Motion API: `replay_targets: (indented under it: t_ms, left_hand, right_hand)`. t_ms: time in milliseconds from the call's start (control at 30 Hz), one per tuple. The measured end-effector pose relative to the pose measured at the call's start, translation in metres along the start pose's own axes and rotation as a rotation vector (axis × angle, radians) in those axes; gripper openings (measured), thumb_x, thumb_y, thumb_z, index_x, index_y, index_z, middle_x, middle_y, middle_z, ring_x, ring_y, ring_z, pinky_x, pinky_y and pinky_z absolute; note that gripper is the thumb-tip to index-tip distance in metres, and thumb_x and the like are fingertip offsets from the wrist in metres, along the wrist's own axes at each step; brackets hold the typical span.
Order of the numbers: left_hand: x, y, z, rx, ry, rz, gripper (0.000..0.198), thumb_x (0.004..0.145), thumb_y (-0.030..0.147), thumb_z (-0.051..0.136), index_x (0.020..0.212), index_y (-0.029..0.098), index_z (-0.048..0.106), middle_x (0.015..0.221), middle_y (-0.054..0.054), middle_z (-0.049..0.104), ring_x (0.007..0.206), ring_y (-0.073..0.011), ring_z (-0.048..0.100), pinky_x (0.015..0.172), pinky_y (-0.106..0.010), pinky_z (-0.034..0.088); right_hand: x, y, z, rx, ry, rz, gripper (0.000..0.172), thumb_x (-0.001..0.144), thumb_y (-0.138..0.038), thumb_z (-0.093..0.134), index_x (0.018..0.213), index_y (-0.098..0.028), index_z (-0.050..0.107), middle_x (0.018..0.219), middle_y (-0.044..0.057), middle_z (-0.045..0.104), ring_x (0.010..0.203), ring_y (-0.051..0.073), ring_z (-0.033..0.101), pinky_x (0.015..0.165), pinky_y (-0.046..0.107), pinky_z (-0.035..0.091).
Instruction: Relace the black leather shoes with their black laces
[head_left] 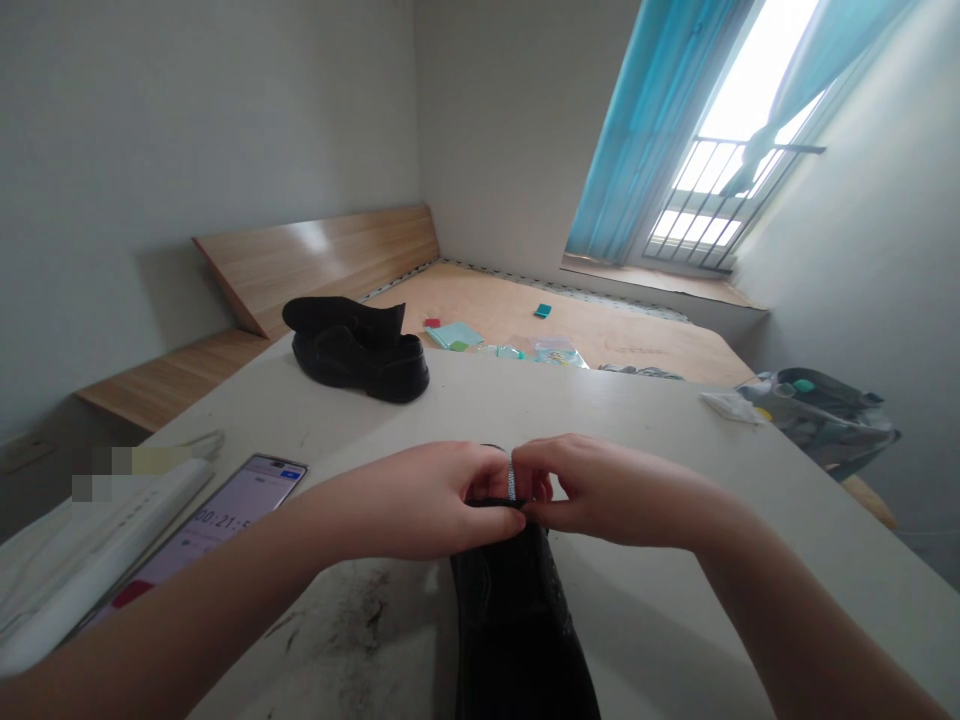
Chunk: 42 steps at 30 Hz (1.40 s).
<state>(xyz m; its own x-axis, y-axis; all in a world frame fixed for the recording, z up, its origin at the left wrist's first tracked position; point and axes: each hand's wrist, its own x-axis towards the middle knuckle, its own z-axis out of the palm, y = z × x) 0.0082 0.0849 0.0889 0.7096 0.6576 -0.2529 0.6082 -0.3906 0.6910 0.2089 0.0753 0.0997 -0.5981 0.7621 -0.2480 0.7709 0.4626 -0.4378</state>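
Observation:
A black shoe (517,620) lies on the white table (630,440), its near end running out of the bottom of the picture. My left hand (442,500) is closed on the shoe's far end, thumb pressed on the upper edge and fingers curled inside. Beside it, my right hand (577,490) pinches the same edge, its thumb nearly touching the left one. Between the hands shows a narrow grey, textured strip (512,480); most of it is hidden by my fingers. Farther back stands a second black shoe (360,365) with a flat black piece (330,312) along its top.
At the left, a phone (225,510) with a running timer lies beside a white plastic-wrapped pack (112,550). A small clear packet (731,407) is near the right edge, by a bag-lined bin (832,410). Beyond is a wooden bed board (622,340) with scattered packets.

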Motion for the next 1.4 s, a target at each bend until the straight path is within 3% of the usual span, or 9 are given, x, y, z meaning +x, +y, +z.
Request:
replay_targets:
  t_ms: [233,333,433,667,833,1033,1200,1267,1400]
  left_hand:
    - [-0.001,0.000,0.000,-0.047,-0.021,0.046,0.016,0.082,0.033,0.055,0.076,0.020,0.049,0.077,0.003,0.053,0.071,-0.0147,0.048,0.061,-0.027,0.035]
    - [-0.003,0.001,-0.006,-0.232,-0.047,0.104,0.017,0.085,0.036,0.056,0.084,0.019,0.055,0.078,0.003,0.051,0.072,-0.0141,0.047,0.064,-0.027,0.037]
    - [-0.008,0.001,-0.019,-0.489,0.079,0.183,0.020,0.088,0.040,0.057,0.084,0.020,0.057,0.075,0.003,0.048,0.067,-0.0125,0.044,0.063,-0.026,0.038]
    - [-0.022,-0.003,-0.049,-0.667,0.475,0.261,0.044,0.096,0.047,0.040,0.062,0.022,0.027,0.055,0.005,0.022,0.048,-0.0102,0.020,0.050,-0.028,0.028]
    - [-0.014,0.000,-0.034,-0.409,0.633,0.217,0.035,0.097,0.041,0.041,0.071,0.020,0.051,0.073,0.001,0.047,0.074,-0.0151,0.046,0.074,-0.030,0.039]
    - [-0.015,0.014,-0.003,-0.249,0.239,0.154,0.019,0.093,0.038,0.053,0.107,0.025,0.058,0.102,0.003,0.063,0.099,-0.0180,0.056,0.086,-0.030,0.044]
    - [-0.017,0.017,0.002,-0.160,0.332,0.154,0.027,0.099,0.042,0.042,0.091,0.024,0.062,0.088,0.004,0.064,0.085,-0.0162,0.057,0.077,-0.029,0.044]
    - [-0.015,0.016,0.001,-0.212,0.348,0.206,0.029,0.100,0.039,0.040,0.087,0.023,0.061,0.079,0.005,0.059,0.075,-0.0136,0.053,0.069,-0.026,0.042]
    - [-0.014,0.017,0.000,-0.272,0.364,0.193,0.041,0.100,0.044,0.036,0.070,0.020,0.051,0.067,0.004,0.050,0.065,-0.0132,0.048,0.062,-0.026,0.039]
  right_hand:
    - [0.002,-0.009,0.005,-0.045,0.135,0.023,0.008,0.070,-0.019,0.058,0.071,-0.021,0.050,0.070,-0.002,0.057,0.066,0.014,0.049,0.055,0.026,0.031]
    - [0.004,-0.010,0.002,-0.078,0.321,0.091,0.007,0.072,-0.015,0.051,0.070,-0.021,0.049,0.067,-0.001,0.055,0.063,0.015,0.046,0.055,0.028,0.027]
    - [0.004,0.000,-0.008,-0.055,0.562,0.165,0.012,0.078,-0.014,0.043,0.078,-0.021,0.053,0.069,0.001,0.054,0.066,0.017,0.047,0.059,0.029,0.029]
    - [-0.016,0.030,-0.039,0.919,0.543,0.037,0.010,0.084,-0.024,0.048,0.079,-0.022,0.056,0.052,-0.003,0.048,0.048,0.013,0.042,0.046,0.026,0.030]
    - [-0.023,0.018,-0.043,1.153,0.524,-0.077,0.015,0.089,-0.026,0.049,0.076,-0.024,0.057,0.054,-0.005,0.047,0.045,0.010,0.043,0.043,0.023,0.033]
    - [-0.015,-0.010,-0.014,1.077,0.434,-0.250,0.020,0.090,-0.031,0.061,0.109,-0.026,0.065,0.102,0.002,0.071,0.091,0.017,0.068,0.074,0.028,0.055]
    - [-0.022,-0.022,-0.005,0.622,0.529,-0.248,0.038,0.092,-0.027,0.059,0.129,-0.034,0.056,0.129,0.001,0.062,0.111,0.020,0.060,0.088,0.035,0.051]
    - [-0.023,-0.022,-0.005,0.405,0.572,-0.189,0.030,0.094,-0.030,0.056,0.124,-0.030,0.060,0.123,0.003,0.064,0.109,0.021,0.059,0.089,0.036,0.049]
    - [-0.018,-0.018,-0.009,0.267,0.427,-0.127,0.021,0.097,-0.037,0.050,0.096,-0.024,0.067,0.094,0.002,0.069,0.091,0.018,0.061,0.080,0.031,0.047]
